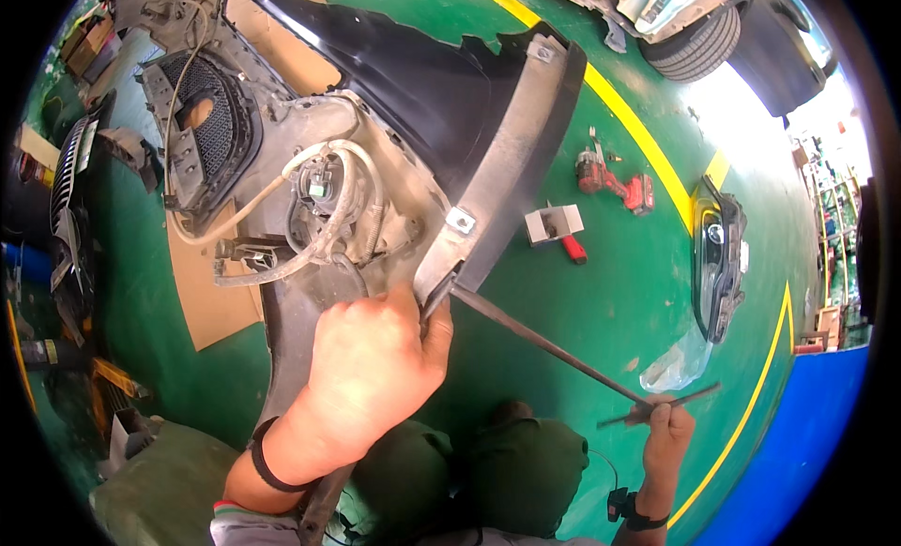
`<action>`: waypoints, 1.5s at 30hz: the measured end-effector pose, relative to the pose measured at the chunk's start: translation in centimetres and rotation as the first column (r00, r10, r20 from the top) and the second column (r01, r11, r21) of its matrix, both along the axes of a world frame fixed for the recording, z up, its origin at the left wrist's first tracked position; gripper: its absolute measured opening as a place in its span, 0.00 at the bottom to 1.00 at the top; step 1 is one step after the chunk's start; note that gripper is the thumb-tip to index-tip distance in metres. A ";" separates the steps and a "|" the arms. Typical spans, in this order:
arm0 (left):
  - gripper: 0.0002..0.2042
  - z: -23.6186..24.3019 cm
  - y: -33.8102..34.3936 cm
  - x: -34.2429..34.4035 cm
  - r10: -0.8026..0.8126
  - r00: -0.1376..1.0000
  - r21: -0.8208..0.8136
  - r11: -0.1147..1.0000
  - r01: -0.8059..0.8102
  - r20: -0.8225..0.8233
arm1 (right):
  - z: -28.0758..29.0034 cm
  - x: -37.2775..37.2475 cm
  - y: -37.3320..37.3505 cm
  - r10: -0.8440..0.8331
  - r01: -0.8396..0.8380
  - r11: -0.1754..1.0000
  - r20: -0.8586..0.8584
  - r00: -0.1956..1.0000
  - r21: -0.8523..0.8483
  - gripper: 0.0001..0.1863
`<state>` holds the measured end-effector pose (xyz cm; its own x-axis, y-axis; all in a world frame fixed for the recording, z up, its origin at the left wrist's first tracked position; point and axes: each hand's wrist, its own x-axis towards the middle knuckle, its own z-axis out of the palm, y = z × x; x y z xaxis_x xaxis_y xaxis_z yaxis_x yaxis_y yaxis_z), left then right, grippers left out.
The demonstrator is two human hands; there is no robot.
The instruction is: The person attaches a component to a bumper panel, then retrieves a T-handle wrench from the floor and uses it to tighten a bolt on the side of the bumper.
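Observation:
A black curved body panel (404, 96) with a pale inner strip (507, 143) lies beside a dirty plastic liner (333, 124) carrying coiled hoses (291, 180). My left hand (375, 358) grips the strip's lower end, its fingertips partly hidden. A long dark metal rod (544, 340) runs from that end down to the right, where it meets a crossbar (694, 394). My right hand (664, 432) is closed on this T-shaped handle. The rod's upper tip, beside my left thumb, is hard to make out.
A red cordless drill (605, 182), a small box (554, 222), a headlamp unit (715, 265) and a plastic bag (676, 363) lie on the green floor (601, 293). Cardboard (211, 307) is under the liner. A tyre (685, 49) is at top right, a grille (70, 194) at left.

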<state>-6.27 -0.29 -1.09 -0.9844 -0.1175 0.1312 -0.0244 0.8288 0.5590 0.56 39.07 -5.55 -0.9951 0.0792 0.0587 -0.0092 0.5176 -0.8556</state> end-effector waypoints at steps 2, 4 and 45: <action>0.16 -0.1 0.0 0.1 -0.003 1.000 0.006 1.000 0.003 0.008 | 0.6 0.2 0.3 -0.037 0.067 0.973 0.137 0.990 -0.221 0.25; 0.16 -0.1 -0.1 0.0 -0.005 1.000 0.002 1.000 0.005 0.008 | 1.3 0.1 0.7 -0.026 0.108 0.931 0.232 0.972 -0.350 0.26; 0.13 -0.2 -0.1 0.5 0.043 0.999 0.016 0.999 -0.043 0.022 | 2.0 -0.8 -0.4 0.033 0.327 0.794 0.573 0.819 -0.512 0.24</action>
